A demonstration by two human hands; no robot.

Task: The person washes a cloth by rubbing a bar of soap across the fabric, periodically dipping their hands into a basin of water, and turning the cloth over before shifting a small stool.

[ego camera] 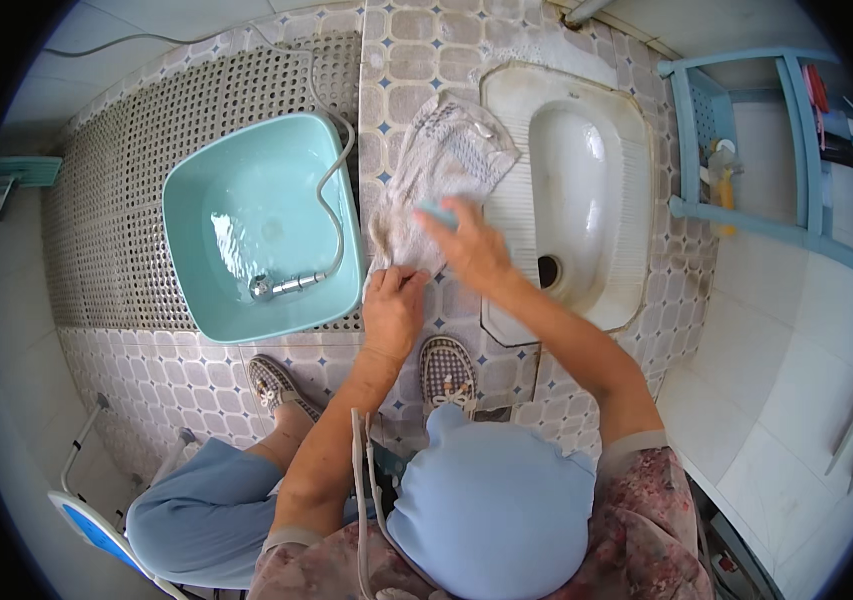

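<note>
A wet, whitish patterned cloth (437, 161) lies spread on the tiled floor, its right edge resting on the ribbed side of the squat toilet (509, 199). My left hand (394, 307) grips the cloth's near end. Above the cloth's middle, my right hand (475, 247) holds a light blue object (439, 213), mostly covered by the fingers; whether it is a brush or a soap bar I cannot tell. Left of the cloth stands a turquoise plastic basin (269, 172) holding water and a chrome shower head (287, 286) with its hose.
A perforated mat (118, 225) lies under and around the basin. The toilet's drain hole (548, 270) is near my right forearm. At the right stands a blue shelf rack (794, 225) with bottles. A blue and white chair (100, 532) is at the lower left.
</note>
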